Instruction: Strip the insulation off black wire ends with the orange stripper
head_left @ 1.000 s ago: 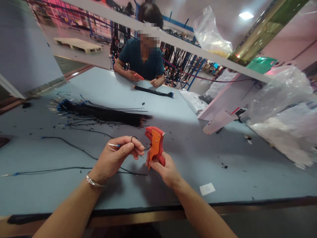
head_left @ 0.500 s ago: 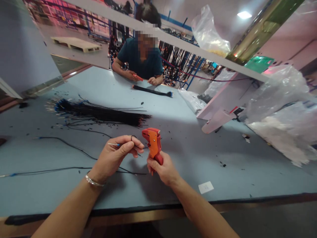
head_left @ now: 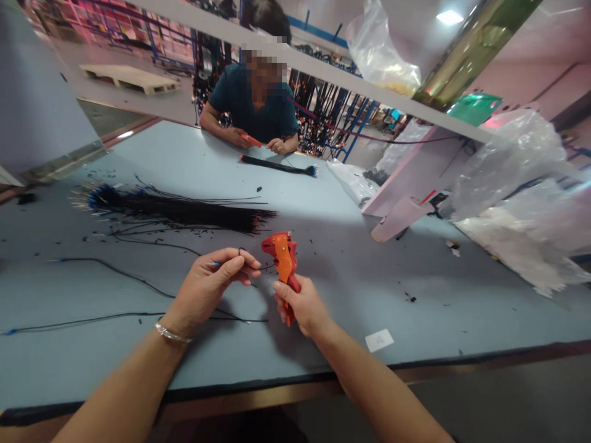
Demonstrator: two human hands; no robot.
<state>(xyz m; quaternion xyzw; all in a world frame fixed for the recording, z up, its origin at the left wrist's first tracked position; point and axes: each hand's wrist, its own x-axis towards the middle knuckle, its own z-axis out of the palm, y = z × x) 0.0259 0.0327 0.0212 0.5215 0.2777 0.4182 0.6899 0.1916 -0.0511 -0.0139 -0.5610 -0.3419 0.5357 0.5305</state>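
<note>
My left hand (head_left: pixel 219 277) pinches a thin black wire (head_left: pixel 266 267) with a blue-collared end showing by the fingers. The wire's other end runs to the jaws of an orange and red wire stripper (head_left: pixel 285 255). Wrapped round the stripper's handles is my right hand (head_left: pixel 300 304), holding the tool upright above the table. Whether the jaws are closed on the wire is hard to see. Loose black wires (head_left: pixel 92 320) with blue ends lie left of and below my left hand. Beyond the hands rests a large bundle of black wires (head_left: pixel 184 209), blue terminals to the left.
Across the table (head_left: pixel 332 271) a co-worker (head_left: pixel 253 111) holds another orange-red tool (head_left: pixel 252 140) beside a smaller wire bundle (head_left: pixel 277 166). A white label (head_left: pixel 379 340) lies near the front edge. Plastic bags (head_left: pixel 521 209) and a white roll (head_left: pixel 399 219) are at right. Black scraps dot the surface.
The whole view has shifted slightly. The stripper's lower orange handle now extends further below my right hand. My left hand keeps its pinch on the wire, which still reaches the stripper.
</note>
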